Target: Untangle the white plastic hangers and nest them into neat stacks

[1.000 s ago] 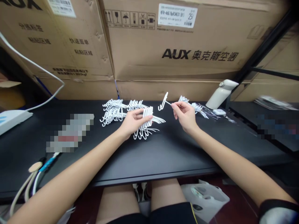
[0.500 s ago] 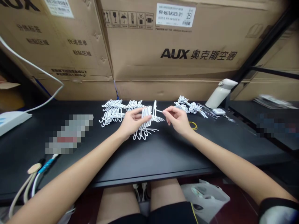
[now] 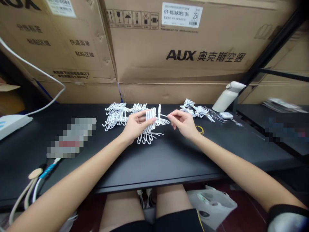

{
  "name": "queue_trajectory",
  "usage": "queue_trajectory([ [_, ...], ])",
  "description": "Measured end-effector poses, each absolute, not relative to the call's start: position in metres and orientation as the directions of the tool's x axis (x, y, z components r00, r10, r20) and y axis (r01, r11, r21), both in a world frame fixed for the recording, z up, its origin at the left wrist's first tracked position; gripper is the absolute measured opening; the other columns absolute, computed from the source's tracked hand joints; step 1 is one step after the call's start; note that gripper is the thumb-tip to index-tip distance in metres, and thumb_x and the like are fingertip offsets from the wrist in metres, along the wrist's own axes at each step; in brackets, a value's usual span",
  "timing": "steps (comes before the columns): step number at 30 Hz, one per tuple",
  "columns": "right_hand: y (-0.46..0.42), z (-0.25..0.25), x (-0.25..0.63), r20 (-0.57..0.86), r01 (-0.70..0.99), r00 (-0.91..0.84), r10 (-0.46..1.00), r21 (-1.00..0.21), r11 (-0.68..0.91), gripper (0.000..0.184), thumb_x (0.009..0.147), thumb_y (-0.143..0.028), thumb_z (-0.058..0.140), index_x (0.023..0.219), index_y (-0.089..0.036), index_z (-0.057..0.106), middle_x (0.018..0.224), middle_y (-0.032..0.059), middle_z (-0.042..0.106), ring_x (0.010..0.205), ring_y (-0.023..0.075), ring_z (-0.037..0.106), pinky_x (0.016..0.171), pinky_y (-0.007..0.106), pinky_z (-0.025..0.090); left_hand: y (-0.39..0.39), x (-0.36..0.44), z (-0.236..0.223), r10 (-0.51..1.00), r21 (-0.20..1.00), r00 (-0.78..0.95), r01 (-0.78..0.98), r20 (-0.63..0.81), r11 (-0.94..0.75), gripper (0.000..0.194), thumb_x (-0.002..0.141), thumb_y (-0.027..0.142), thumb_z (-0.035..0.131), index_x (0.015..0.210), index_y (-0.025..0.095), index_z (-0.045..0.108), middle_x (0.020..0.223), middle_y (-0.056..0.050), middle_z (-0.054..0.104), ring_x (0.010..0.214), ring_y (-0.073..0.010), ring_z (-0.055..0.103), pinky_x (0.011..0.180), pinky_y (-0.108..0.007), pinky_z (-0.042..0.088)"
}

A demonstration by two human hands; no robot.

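Note:
My left hand point(image 3: 137, 125) is closed on a row of white hooks point(image 3: 151, 116), its thumb across their front. One more white hook point(image 3: 159, 115) stands just right of that row, with its thin stem pointing right. My right hand point(image 3: 182, 121) pinches the end of this stem between thumb and fingertips. Below the left hand, several loose white hooks point(image 3: 145, 138) lie on the black table point(image 3: 154, 167). Further groups of white hooks point(image 3: 115, 120) rest to the left and behind it.
Bundled white hooks point(image 3: 200, 111) and a yellow rubber band point(image 3: 200, 130) lie to the right. Behind them stands a white bottle point(image 3: 226, 98) beside a small white case point(image 3: 226, 115). Large cardboard boxes point(image 3: 205, 38) close off the back. A blurred flat object point(image 3: 72, 138) with a cable lies left.
The hook pinched by my right hand has moved slightly left, closer to the row in my left hand. Both hands otherwise keep their places.

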State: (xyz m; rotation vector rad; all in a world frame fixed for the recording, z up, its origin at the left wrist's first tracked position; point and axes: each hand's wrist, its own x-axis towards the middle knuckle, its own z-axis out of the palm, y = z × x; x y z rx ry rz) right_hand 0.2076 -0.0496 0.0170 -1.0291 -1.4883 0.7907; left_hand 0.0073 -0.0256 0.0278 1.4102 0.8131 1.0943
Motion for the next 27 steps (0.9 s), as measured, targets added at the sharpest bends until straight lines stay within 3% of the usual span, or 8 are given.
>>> queue_trajectory([
  [6,-0.0515,0.0179,0.2068,0.352,0.201,-0.092,0.931,-0.91,0.364,0.029,0.075,-0.044,0.066,0.075,-0.016,0.062,0.06,-0.0017,0.054,0.049,0.0086,0.048,0.043,0.022,0.042,-0.0249,0.0073,0.0251,0.923,0.983,0.344,-0.105,0.176,-0.148,0.052,0.064,0.034,0.079,0.109,0.013,0.065,0.093,-0.011,0.074,0.083,-0.0219,0.07,0.081,-0.034,0.055],
  [15,-0.053,0.0186,0.2071,0.422,0.281,-0.122,0.898,-0.853,0.439,0.027,0.077,-0.043,0.065,0.074,-0.016,0.062,0.068,0.0004,0.056,0.051,0.0089,0.05,0.044,0.023,0.045,-0.0239,0.0066,0.0241,0.912,0.984,0.372,-0.104,0.174,-0.145,0.054,0.063,0.034,0.08,0.11,0.013,0.065,0.094,-0.011,0.074,0.084,-0.0231,0.07,0.081,-0.035,0.055],
  [19,-0.0523,0.0157,0.207,0.41,0.224,-0.144,0.901,-0.873,0.433,0.027,0.078,-0.042,0.065,0.078,-0.016,0.061,0.069,0.0015,0.059,0.057,0.0115,0.058,0.044,0.022,0.046,-0.0253,0.007,0.026,0.914,0.984,0.369,-0.103,0.172,-0.143,0.054,0.063,0.035,0.08,0.11,0.013,0.066,0.094,-0.011,0.073,0.086,-0.0246,0.07,0.081,-0.035,0.055],
  [27,-0.057,0.0183,0.2039,0.251,0.104,-0.253,0.934,-0.953,0.284,0.035,0.079,-0.047,0.063,0.086,-0.013,0.062,0.074,0.0064,0.07,0.052,0.0145,0.066,0.043,0.023,0.05,-0.026,0.0068,0.0245,0.895,0.983,0.408,-0.103,0.182,-0.153,0.052,0.066,0.032,0.078,0.113,0.014,0.064,0.099,-0.011,0.073,0.087,-0.0233,0.07,0.082,-0.034,0.055],
])
